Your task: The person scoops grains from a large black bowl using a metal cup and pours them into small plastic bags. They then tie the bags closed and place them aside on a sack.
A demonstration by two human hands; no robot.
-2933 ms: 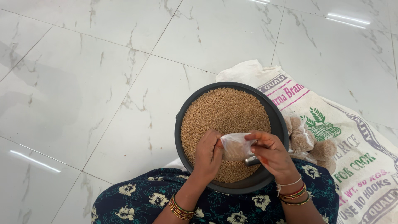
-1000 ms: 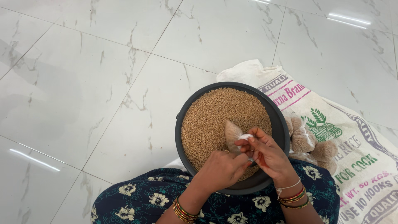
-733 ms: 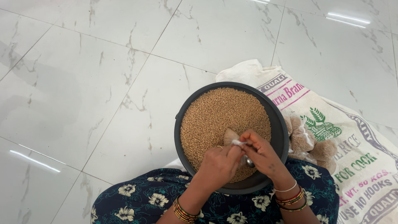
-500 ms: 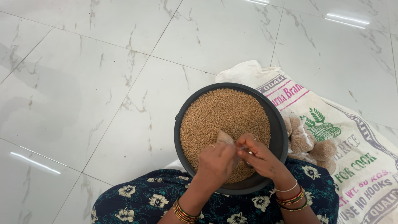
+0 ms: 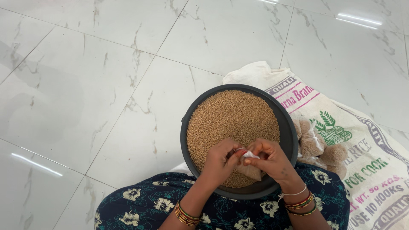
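Both hands, the left hand [image 5: 221, 159] and the right hand [image 5: 268, 159], have now come together at the near edge of the dark basin [image 5: 187, 132] of grain [image 5: 230, 117]. Their fingers pinch closed the neck of a small clear bag [image 5: 251, 168], earlier held open and flat. I judge the filling is finished and the bag is being twisted shut.

- I see the floor [image 5: 85, 85] as polished marble-look tile, white with grey veins, glossy enough to mirror the ceiling lights.
- The round basin [image 5: 289, 127] looks like dark, matt plastic with a smooth rim.
- The grain [image 5: 230, 119] filling it is dry, granular and dull brown.
- The small pouch [image 5: 251, 170] between my left hand [image 5: 219, 164] and right hand [image 5: 272, 159] is thin clear plastic, crinkled.
- The sack [image 5: 366, 170] is woven, white, matt, with printed ink.
- My dress [image 5: 140, 204] is soft floral cloth; the bangles [image 5: 185, 215] shine like metal.
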